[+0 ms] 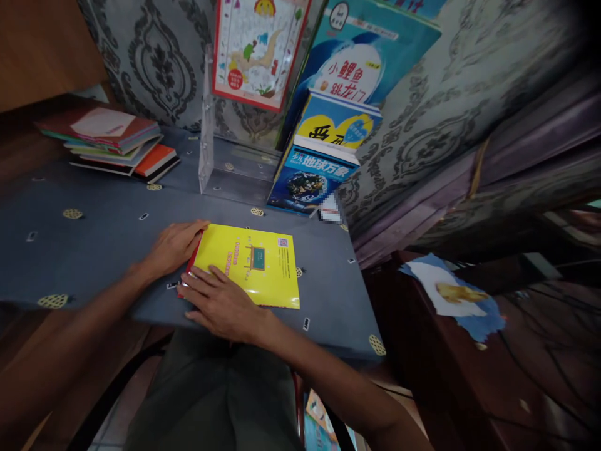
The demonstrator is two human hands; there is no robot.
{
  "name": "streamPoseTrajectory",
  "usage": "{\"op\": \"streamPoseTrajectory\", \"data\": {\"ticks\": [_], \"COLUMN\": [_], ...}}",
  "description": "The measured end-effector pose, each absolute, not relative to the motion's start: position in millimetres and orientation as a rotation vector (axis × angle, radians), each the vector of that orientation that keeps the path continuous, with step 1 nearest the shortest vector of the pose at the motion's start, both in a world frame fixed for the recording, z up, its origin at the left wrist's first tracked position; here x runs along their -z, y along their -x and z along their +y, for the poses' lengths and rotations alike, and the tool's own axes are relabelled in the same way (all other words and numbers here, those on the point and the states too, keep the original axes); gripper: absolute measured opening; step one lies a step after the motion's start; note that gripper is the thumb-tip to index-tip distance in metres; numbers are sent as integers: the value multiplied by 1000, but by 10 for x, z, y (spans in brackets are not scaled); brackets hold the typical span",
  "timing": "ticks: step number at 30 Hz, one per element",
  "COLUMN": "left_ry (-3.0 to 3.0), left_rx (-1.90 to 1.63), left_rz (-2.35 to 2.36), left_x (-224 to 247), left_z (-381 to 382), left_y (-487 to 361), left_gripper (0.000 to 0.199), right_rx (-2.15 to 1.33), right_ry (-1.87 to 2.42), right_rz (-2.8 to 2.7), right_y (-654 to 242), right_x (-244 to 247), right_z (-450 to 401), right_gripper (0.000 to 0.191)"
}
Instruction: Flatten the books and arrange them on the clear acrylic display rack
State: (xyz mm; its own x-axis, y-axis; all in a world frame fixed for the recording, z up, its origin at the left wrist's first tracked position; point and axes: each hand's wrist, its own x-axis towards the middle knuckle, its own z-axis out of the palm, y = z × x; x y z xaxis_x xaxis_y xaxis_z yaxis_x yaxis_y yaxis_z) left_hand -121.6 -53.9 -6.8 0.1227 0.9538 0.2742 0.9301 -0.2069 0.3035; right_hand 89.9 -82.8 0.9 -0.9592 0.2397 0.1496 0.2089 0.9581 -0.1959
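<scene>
A yellow book (270, 285) with a red edge lies flat near the front of the grey-blue covered table (113, 225). My left hand (176, 247) rests at the book's upper left corner, its fingers extended along the red edge. Across the lower left part of the cover lies my right hand (223, 304), palm down with fingers spread. Neither hand is wrapped around the book.
A clear acrylic rack (239, 181) at the back holds several upright books, including a blue one (312, 178). A stack of books (113, 134) sits at the back left. Right of the table, a cloth (446, 294) lies on dark red furniture (432, 351).
</scene>
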Motion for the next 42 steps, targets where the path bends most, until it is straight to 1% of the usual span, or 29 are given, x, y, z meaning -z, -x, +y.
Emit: {"op": "streamPoseTrajectory", "data": {"ticks": [3,5,10,13,17,25,31,35,37,42], "left_ry": [-2317,-2329,-2461,-2489,-2528,-2525,-2547,-2535,-2548,-2596], "left_rx": [-500,-424,-379,-358,-326,-382,-370,-365,-364,-377], "left_rz": [2039,2093,2085,2110,2104,2076,2065,2070,2074,2070], "left_x": [3,-16,37,56,32,63,90,84,76,88], "left_z": [-590,-628,-693,-704,-705,-700,-693,-689,-689,-698], "left_y": [1117,1036,880,853,857,890,901,897,894,902], "left_gripper": [40,38,36,37,40,47,50,49,49,49], "right_rx": [-306,-393,-706,-785,-744,-568,-490,-402,-381,-445], "right_ry": [345,364,518,631,798,1117,1265,1324,1306,1115], "right_rz": [-2932,-2903,-2691,-2545,-2461,-2456,-2481,-2533,-2553,-2668], "right_y": [-917,-946,-1093,-1223,-1442,-1997,-2259,-2129,-1948,-1420], "right_x": [-48,-85,-84,-16,48,118,96,-60,-118,-88], "right_z": [-827,-817,-790,-777,-754,-660,-598,-530,-481,-354], "right_gripper": [51,49,37,36,38,46,45,37,36,48]}}
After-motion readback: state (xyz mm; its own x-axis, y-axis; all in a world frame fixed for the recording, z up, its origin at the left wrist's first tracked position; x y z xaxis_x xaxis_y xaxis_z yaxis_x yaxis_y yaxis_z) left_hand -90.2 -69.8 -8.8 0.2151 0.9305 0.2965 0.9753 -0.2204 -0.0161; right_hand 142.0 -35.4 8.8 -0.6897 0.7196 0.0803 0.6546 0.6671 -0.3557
